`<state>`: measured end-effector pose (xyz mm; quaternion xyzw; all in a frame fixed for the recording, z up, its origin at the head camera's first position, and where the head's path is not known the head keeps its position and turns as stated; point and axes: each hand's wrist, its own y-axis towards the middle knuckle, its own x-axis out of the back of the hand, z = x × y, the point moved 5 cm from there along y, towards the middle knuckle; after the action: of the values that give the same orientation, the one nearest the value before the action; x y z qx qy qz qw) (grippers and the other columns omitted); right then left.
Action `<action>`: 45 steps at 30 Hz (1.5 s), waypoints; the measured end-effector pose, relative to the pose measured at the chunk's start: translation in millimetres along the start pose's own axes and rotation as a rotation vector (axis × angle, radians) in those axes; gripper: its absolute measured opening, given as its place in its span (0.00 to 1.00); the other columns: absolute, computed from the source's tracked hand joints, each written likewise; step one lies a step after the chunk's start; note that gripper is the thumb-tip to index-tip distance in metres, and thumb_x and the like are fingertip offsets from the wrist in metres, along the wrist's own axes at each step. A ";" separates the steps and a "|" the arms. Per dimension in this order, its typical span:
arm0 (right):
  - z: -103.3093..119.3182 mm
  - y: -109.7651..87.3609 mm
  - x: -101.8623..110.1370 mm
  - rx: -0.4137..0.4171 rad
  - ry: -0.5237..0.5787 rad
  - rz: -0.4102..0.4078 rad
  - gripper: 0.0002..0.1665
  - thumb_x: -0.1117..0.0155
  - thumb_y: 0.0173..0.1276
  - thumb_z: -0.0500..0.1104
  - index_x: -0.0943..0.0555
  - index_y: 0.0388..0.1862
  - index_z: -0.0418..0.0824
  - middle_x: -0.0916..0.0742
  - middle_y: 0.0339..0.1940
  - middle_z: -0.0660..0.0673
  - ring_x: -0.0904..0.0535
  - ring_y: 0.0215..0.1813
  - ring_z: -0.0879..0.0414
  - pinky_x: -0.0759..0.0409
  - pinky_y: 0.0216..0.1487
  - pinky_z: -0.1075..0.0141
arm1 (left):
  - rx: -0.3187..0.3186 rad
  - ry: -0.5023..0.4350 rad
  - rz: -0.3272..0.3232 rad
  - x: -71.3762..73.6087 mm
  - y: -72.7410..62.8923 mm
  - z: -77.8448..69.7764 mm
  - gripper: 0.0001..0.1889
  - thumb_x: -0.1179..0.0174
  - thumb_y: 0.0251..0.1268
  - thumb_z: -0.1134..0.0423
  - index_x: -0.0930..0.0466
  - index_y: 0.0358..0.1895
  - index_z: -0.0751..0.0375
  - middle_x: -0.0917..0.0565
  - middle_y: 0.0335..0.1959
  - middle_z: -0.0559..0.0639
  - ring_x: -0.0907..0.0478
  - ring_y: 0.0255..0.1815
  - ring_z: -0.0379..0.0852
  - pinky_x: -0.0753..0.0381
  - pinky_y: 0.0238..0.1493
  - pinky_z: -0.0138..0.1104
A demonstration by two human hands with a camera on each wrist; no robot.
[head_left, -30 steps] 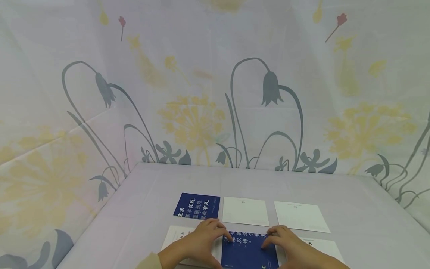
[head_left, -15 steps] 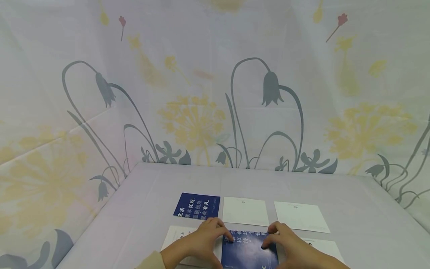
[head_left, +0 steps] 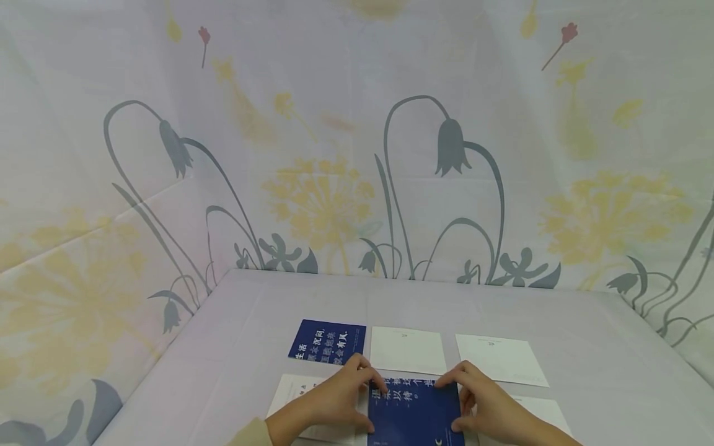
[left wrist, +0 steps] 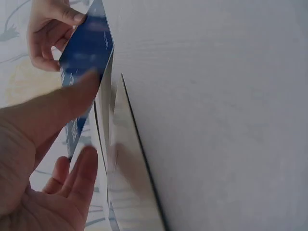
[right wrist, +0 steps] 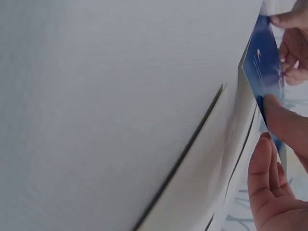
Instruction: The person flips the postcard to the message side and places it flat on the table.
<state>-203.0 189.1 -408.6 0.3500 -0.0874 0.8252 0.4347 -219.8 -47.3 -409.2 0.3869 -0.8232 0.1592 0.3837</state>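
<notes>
Both hands hold a dark blue card printed with white characters point(head_left: 415, 418), low in the middle of the head view. My left hand point(head_left: 340, 399) grips its left side, and my right hand point(head_left: 491, 402) grips the right side. In the left wrist view, the left thumb point(left wrist: 67, 103) lies over the blue face, with the fingers curled near the far edge. The right wrist view shows the right thumb point(right wrist: 284, 120) on the face and fingertips by the card's underside. The card appears tilted and raised a little from the surface.
Behind lie another blue card point(head_left: 331, 342) and two white cards, one in the middle point(head_left: 407, 352) and one at the right point(head_left: 499, 359). A white card point(head_left: 287, 390) is partly hidden by the left hand, another point(head_left: 549, 412) by the right. Floral cloth point(head_left: 346, 155) stands behind the table.
My right fingers have moved up to the blue card's far edge, and its thumb now shows on the card's right side. The left thumb has come up at the left edge.
</notes>
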 end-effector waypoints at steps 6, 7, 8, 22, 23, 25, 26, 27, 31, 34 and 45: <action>-5.3 0.2 2.2 -0.126 0.147 -0.020 0.49 0.26 0.48 0.33 0.41 0.68 0.35 0.26 0.36 0.44 0.26 0.26 0.62 0.22 0.27 0.68 | 0.063 -0.253 -0.081 1.2 0.1 4.6 0.26 0.27 0.39 0.74 0.23 0.44 0.49 0.36 0.45 0.44 0.29 0.34 0.36 0.23 0.38 0.25; -5.9 0.2 2.9 -0.134 0.161 -0.023 0.51 0.26 0.49 0.33 0.44 0.69 0.34 0.26 0.32 0.45 0.26 0.26 0.62 0.22 0.28 0.68 | 0.067 -0.267 -0.093 1.5 0.2 5.1 0.26 0.27 0.39 0.75 0.23 0.44 0.48 0.36 0.45 0.45 0.28 0.34 0.36 0.23 0.38 0.25; -6.4 -0.1 3.4 -0.137 0.182 -0.023 0.51 0.27 0.49 0.33 0.45 0.69 0.33 0.25 0.30 0.46 0.26 0.26 0.61 0.22 0.28 0.68 | 0.067 -0.277 -0.104 1.9 0.2 5.3 0.27 0.27 0.39 0.76 0.23 0.44 0.49 0.36 0.45 0.45 0.28 0.33 0.36 0.23 0.37 0.26; -15.6 -0.7 5.4 -0.142 0.292 0.012 0.14 0.37 0.63 0.37 0.27 0.41 0.28 0.17 0.25 0.48 0.21 0.25 0.59 0.20 0.28 0.66 | 0.111 -0.472 -0.229 6.5 0.5 13.9 0.24 0.31 0.43 0.77 0.26 0.45 0.56 0.26 0.37 0.49 0.22 0.31 0.41 0.20 0.32 0.29; -16.7 -0.3 5.4 -0.172 0.301 0.013 0.11 0.37 0.63 0.37 0.25 0.38 0.29 0.17 0.25 0.47 0.20 0.25 0.58 0.20 0.29 0.66 | 0.110 -0.492 -0.237 6.8 0.5 14.9 0.24 0.31 0.43 0.77 0.26 0.45 0.57 0.25 0.36 0.49 0.22 0.32 0.42 0.20 0.33 0.30; -18.4 0.1 5.9 -0.231 0.310 0.008 0.09 0.36 0.62 0.39 0.23 0.33 0.32 0.16 0.26 0.44 0.20 0.26 0.56 0.19 0.30 0.66 | 0.117 -0.534 -0.255 8.1 0.3 16.8 0.23 0.32 0.45 0.77 0.29 0.46 0.61 0.23 0.35 0.50 0.22 0.32 0.44 0.20 0.33 0.31; -18.8 0.1 6.2 -0.249 0.315 0.002 0.09 0.35 0.61 0.39 0.23 0.32 0.32 0.16 0.26 0.43 0.20 0.26 0.56 0.19 0.29 0.65 | 0.126 -0.554 -0.263 8.6 0.1 17.9 0.23 0.32 0.45 0.77 0.30 0.46 0.63 0.22 0.35 0.50 0.21 0.33 0.44 0.20 0.34 0.31; -18.9 0.1 6.5 -0.264 0.316 -0.004 0.09 0.34 0.61 0.39 0.22 0.31 0.33 0.16 0.26 0.42 0.20 0.26 0.55 0.19 0.29 0.65 | 0.136 -0.568 -0.270 9.2 0.0 19.1 0.24 0.32 0.46 0.76 0.31 0.47 0.64 0.21 0.34 0.50 0.21 0.33 0.45 0.20 0.34 0.31; -17.2 -0.5 8.9 -0.307 0.276 -0.028 0.11 0.33 0.60 0.41 0.20 0.26 0.33 0.18 0.23 0.44 0.23 0.25 0.56 0.21 0.26 0.67 | 0.175 -0.575 -0.261 10.1 -1.0 22.2 0.17 0.32 0.51 0.71 0.26 0.45 0.68 0.19 0.30 0.50 0.21 0.32 0.45 0.19 0.34 0.31; -17.2 -1.0 10.5 -0.335 0.281 -0.040 0.12 0.33 0.60 0.42 0.20 0.25 0.33 0.19 0.21 0.45 0.25 0.24 0.57 0.24 0.24 0.68 | 0.171 -0.555 -0.236 8.6 -1.4 22.2 0.09 0.34 0.55 0.67 0.20 0.38 0.67 0.19 0.28 0.49 0.20 0.30 0.44 0.19 0.32 0.31; -18.5 -3.8 14.1 -0.288 0.472 -0.024 0.13 0.37 0.63 0.38 0.22 0.30 0.25 0.15 0.26 0.39 0.19 0.26 0.54 0.19 0.29 0.63 | 0.203 -0.536 -0.218 7.9 -2.9 22.1 0.06 0.36 0.58 0.63 0.18 0.34 0.63 0.19 0.26 0.49 0.22 0.27 0.43 0.19 0.30 0.32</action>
<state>-214.6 208.9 -413.7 0.0838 -0.0959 0.8576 0.4982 -232.0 -65.6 -417.7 0.5377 -0.8285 0.0910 0.1272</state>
